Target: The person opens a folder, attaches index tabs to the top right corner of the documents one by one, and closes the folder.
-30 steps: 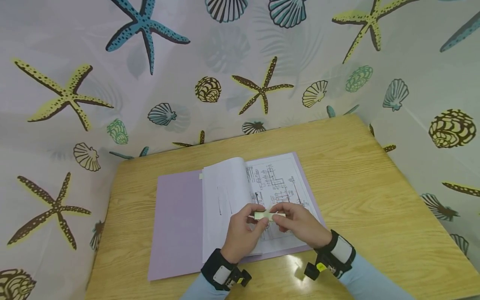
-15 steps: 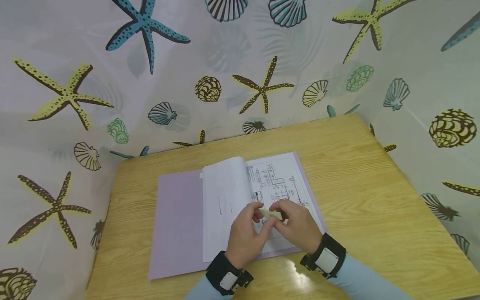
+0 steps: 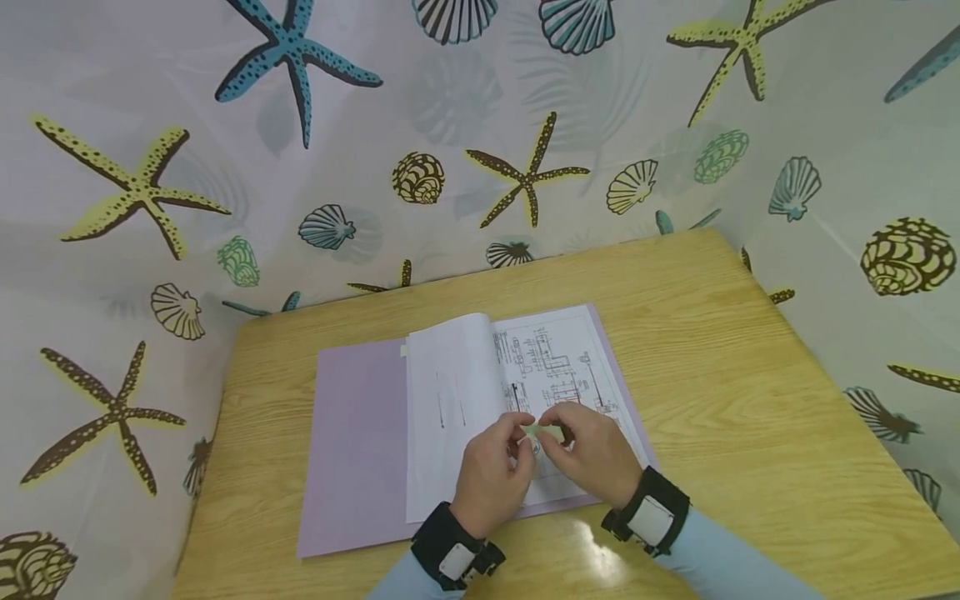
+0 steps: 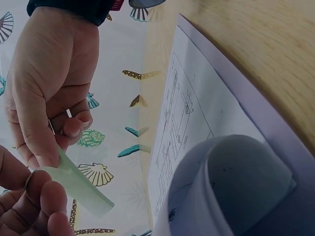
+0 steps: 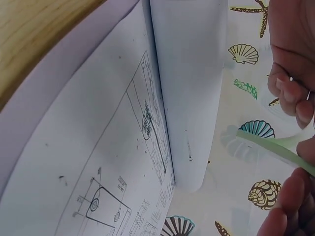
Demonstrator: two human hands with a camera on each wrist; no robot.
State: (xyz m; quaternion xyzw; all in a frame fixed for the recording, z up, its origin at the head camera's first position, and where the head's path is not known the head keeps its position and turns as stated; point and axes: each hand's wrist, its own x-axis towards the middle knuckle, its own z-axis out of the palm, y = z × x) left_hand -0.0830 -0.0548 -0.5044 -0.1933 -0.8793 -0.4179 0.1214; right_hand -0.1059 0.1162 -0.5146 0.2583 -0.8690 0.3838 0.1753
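Just above the open folder's right page, both hands meet at a small pale green pad of sticky notes (image 4: 81, 184). My right hand (image 3: 596, 450) pinches the pad between thumb and fingers. My left hand (image 3: 493, 477) pinches at its other end, thumb and fingertips close together. Part of the pad is hidden by fingers in the head view. In the right wrist view the green strip (image 5: 270, 146) shows almost edge-on, with one thin part bending upward. Below lies a purple folder (image 3: 360, 450) holding white sheets, the right page (image 3: 551, 358) printed with technical drawings.
A turned-over stack of white pages (image 3: 446, 400) bulges along the folder's middle. A small pale tab (image 3: 402, 351) sticks out at its left edge. The wooden table (image 3: 750, 400) extends around the folder, and a shell-patterned cloth (image 3: 337, 167) hangs behind it.
Over the second the right wrist has turned and the pad has tilted and become more covered by fingers. In the last half second the left thumb has drawn back slightly. The folder stays put.
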